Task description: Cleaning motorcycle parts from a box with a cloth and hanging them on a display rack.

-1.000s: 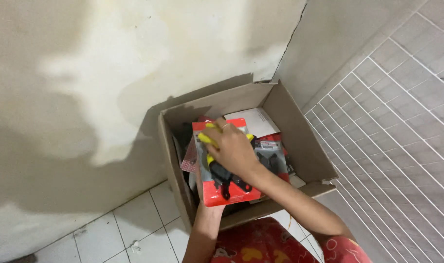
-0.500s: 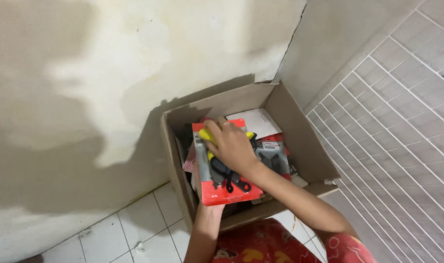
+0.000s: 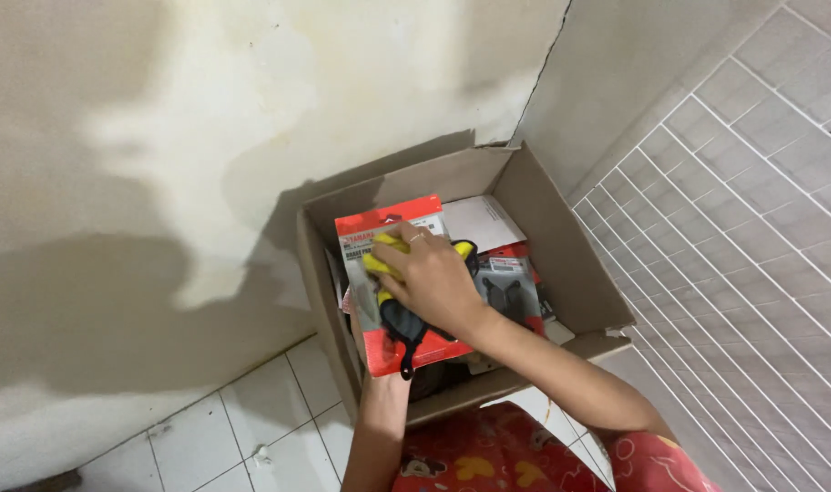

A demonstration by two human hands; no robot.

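A red flat package point(image 3: 395, 351) with a white label is tilted up over an open cardboard box point(image 3: 561, 246). My left hand point(image 3: 380, 386) reaches up under the package from below and holds it; its fingers are hidden behind the package. My right hand point(image 3: 431, 284) lies on top of the package and presses a yellow and black hand tool point(image 3: 402, 326) against it. Yellow parts of the tool stick out above my fingers.
Inside the box lie another carded package with dark parts point(image 3: 509, 290) and a white paper point(image 3: 482, 221). The box stands in a corner between a stained wall point(image 3: 206, 137) and a white wire grid point(image 3: 743, 228). White floor tiles point(image 3: 206, 437) lie to the left.
The red package and both hands have shifted a little up and to the left over the box. My grip looks the same.
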